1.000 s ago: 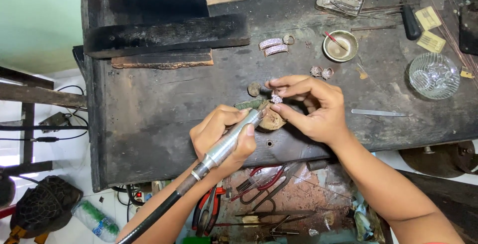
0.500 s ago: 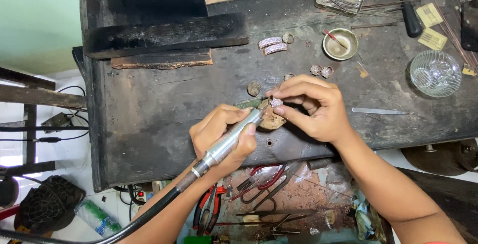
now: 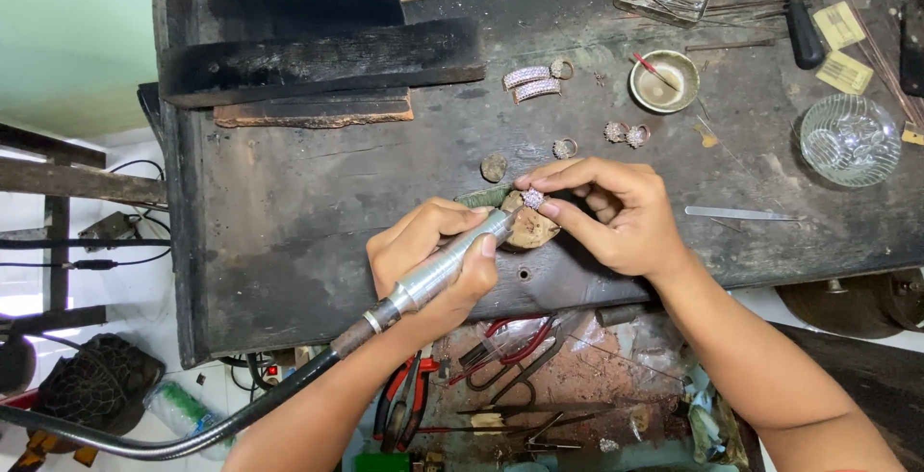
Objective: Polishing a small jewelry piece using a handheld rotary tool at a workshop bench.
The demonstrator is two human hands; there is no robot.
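Left grip clenched around silver rotary handpiece, tip at small jewelled piece. Right grip pinches that piece between fingertips, over a wooden peg near the desk front edge, middle. Loose rings just behind the hands. Glass bowl toward right edge. Red pliers below front edge.
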